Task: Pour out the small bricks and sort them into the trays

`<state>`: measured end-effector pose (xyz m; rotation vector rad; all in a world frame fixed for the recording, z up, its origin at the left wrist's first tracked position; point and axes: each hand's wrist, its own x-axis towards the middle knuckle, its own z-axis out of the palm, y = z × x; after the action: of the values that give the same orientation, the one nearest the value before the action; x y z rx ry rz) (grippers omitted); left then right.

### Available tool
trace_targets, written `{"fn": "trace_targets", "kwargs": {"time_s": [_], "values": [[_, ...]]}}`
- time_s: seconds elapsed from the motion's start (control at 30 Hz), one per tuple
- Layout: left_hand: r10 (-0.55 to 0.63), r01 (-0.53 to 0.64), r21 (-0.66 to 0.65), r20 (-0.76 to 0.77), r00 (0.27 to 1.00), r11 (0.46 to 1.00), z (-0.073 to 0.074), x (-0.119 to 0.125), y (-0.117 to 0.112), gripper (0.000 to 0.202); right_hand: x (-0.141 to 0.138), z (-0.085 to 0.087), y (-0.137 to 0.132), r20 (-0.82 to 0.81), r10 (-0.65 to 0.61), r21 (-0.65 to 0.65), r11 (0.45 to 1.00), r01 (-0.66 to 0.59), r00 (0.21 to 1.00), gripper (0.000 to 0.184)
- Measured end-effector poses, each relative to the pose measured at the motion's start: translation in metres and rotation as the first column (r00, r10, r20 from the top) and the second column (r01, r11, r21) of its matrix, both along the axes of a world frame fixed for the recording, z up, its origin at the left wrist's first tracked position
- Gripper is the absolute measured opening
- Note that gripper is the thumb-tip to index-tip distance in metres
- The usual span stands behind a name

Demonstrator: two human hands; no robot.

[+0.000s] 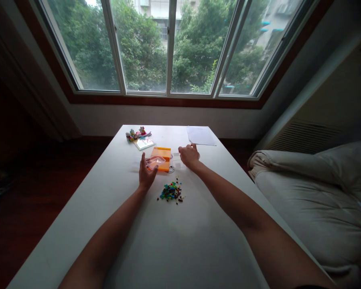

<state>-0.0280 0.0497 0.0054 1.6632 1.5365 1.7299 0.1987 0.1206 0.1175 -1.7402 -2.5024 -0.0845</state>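
My left hand [147, 172] is curved around the near-left side of a small clear plastic container [157, 161], thumb on one side and fingers on the other. Behind that container lies an orange tray [162, 152] with a yellow strip along its far edge. My right hand [189, 155] is closed, knuckles up, just right of a flat clear plastic piece [177, 163]. Its fingertips are hidden, so what it grips, if anything, does not show. A pile of tiny building bricks [171, 191], blue, green, yellow and dark brown, lies on the table nearer to me.
The white table [174, 241] narrows toward the window. At its far left sit small colourful figures [138, 133] beside a printed card [144, 143]. White paper sheets [201, 135] lie at the far right. A padded beige sofa [313, 192] stands along the right side.
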Motion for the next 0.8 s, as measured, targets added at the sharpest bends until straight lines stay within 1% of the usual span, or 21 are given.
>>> {"fn": "trace_targets", "kwargs": {"time_s": [0.1,0.2,0.3,0.4,0.5,0.6,0.7,0.77,0.8], "values": [[-0.014,0.014,0.013,-0.02,1.0,1.0,-0.001,0.002,0.0,0.086,-0.004,-0.013,0.007,0.011,-0.042,0.062,0.997,0.041,0.999,0.032],[-0.031,0.032,0.011,-0.035,0.999,0.999,-0.001,0.004,0.0,0.086,-0.005,-0.022,0.012,0.067,0.012,0.116,0.993,-0.02,0.998,0.031],[-0.06,0.06,-0.006,-0.049,0.997,0.998,0.0,0.006,-0.001,0.087,-0.002,-0.025,0.014,0.085,0.055,0.193,0.979,-0.071,0.995,0.026],[-0.11,0.109,-0.011,-0.068,0.992,0.994,0.002,0.009,-0.003,0.088,0.001,-0.02,0.007,-0.006,0.143,0.247,0.959,-0.137,0.99,0.022],[-0.189,0.191,0.002,-0.102,0.977,0.982,0.003,0.013,-0.006,0.09,0.004,-0.015,-0.006,-0.172,0.243,0.284,0.94,-0.188,0.955,0.023],[-0.259,0.268,0.04,-0.155,0.953,0.963,0.007,0.018,-0.01,0.09,0.005,-0.01,-0.021,-0.382,0.294,0.292,0.938,-0.187,0.876,0.034],[-0.309,0.334,0.078,-0.231,0.923,0.939,0.014,0.022,-0.016,0.087,0.005,-0.008,-0.033,-0.614,0.267,0.234,0.96,-0.152,0.743,0.048],[-0.342,0.38,0.086,-0.289,0.894,0.921,0.018,0.025,-0.021,0.085,0.006,-0.008,-0.039,-0.724,0.234,0.189,0.972,-0.14,0.648,0.05],[-0.354,0.398,0.085,-0.316,0.88,0.913,0.02,0.027,-0.023,0.084,0.007,-0.009,-0.042,-0.759,0.226,0.179,0.974,-0.139,0.61,0.047]]}}
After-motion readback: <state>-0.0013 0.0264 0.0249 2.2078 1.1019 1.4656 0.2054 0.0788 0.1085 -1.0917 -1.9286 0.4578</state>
